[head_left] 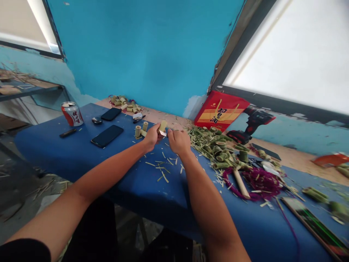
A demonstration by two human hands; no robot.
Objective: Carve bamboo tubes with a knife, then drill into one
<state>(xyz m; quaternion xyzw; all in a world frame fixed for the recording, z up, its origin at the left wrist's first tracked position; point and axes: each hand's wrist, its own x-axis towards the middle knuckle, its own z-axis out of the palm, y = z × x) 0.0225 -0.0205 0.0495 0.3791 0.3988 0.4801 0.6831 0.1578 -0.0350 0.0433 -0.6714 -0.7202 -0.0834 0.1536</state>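
Observation:
My left hand (pixel 151 137) is closed around a short pale bamboo tube piece (pixel 163 126), held above the blue table (pixel 81 153). My right hand (pixel 178 141) is closed right beside it, and a small metal blade (pixel 163 133) shows between the two hands; which fingers grip it is hard to see. Two cut bamboo rings (pixel 141 129) stand just left of my left hand. Thin bamboo slivers (pixel 163 168) lie scattered on the table under my wrists.
A heap of green bamboo pieces (pixel 215 147) lies right of my hands, with purple string (pixel 261 183) and a wooden stick (pixel 241 183). Two dark phones (pixel 107 135), a red can (pixel 72 113), a red box (pixel 220 111), a cordless drill (pixel 252 123) and more bamboo rings (pixel 125 103) stand around.

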